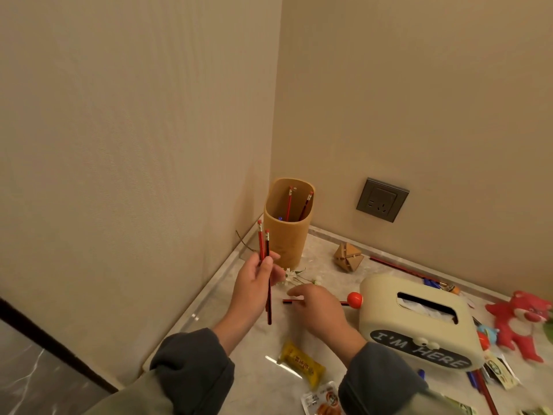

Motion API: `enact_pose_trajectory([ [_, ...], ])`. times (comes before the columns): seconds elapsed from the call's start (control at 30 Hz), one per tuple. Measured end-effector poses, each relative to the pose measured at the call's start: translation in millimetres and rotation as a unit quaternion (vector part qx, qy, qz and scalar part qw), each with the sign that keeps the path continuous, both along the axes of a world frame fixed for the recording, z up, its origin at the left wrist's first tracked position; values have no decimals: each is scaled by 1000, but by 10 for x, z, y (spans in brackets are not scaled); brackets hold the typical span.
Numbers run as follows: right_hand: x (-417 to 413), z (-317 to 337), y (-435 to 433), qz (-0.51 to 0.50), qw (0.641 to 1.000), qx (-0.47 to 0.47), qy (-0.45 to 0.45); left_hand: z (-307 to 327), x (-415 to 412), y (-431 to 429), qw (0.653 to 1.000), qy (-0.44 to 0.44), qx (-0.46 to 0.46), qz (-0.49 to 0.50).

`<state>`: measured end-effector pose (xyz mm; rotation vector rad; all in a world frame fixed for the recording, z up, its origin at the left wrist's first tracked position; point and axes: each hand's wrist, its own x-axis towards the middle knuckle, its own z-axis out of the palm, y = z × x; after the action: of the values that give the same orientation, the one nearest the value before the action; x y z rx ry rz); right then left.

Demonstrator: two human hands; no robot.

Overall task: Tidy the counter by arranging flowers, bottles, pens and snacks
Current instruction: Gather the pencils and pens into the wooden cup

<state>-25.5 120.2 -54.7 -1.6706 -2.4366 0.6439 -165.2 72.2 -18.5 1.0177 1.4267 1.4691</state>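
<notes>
My left hand [256, 283] is raised over the near-left part of the marble counter [254, 357], forearm angled up out of a grey sleeve, palm turned towards me. Its fingers and thumb are curled round two red-and-black pencils [260, 241], held nearly upright with the eraser ends up and the points hanging below the hand.

My right hand [320, 310] is lower, palm down, wrist level, fingers spread loosely over a third pencil [291, 301] lying flat on the counter; its ends show on either side of the hand. I cannot tell whether the fingers have closed on it.

The bamboo pen holder [286, 232] stands in the corner behind my left hand, with two pencils inside. A white flower [290, 277] lies between the holder and my hands; a yellow snack packet [302, 366] lies between my forearms. A cream tissue box [419, 322] sits just right of my right hand.
</notes>
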Motion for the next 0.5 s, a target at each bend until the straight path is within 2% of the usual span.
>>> enact_pose_trajectory([
  [0.13, -19, -131, 27, 36, 996, 43, -68, -78, 4, -1, 999, -11, -31, -24],
  [0.33, 14, -251, 32, 47, 993, 74, -76, -145, -19, 23, 995, -5, -88, -40],
  [0.4, 27, -230, 36, 44, 995, 84, -44, -150, -38, 31, 994, -2, -97, -43],
  [0.5, 24, -46, 56, 0, 992, 113, 65, -125, -90, 47, 994, 11, -98, -45],
])
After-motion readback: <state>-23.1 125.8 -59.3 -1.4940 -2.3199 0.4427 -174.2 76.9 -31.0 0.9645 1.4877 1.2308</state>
